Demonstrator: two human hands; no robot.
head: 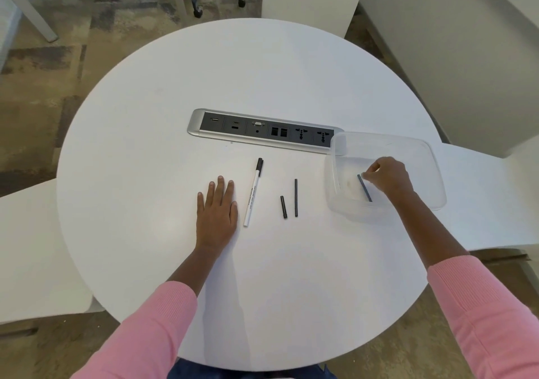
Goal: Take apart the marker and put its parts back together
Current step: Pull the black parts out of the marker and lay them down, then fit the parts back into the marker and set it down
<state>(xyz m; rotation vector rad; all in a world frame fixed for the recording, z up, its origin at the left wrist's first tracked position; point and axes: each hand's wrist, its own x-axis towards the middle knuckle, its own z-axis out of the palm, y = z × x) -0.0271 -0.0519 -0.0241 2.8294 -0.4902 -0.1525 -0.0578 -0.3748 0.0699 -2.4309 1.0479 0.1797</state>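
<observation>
Clear plastic container (385,145), right of table (145,174): holds one dark rod (365,189), its upper end pinched by right hand (389,178). Left hand (217,212): flat, fingers straight, on table. Just beside it: white marker (253,196), then short black piece (283,207) and long black stick (296,197).

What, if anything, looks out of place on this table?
Only the clear container: its corner overlaps the right end of the socket panel and partly covers it. Nothing looks spilled or broken.
</observation>
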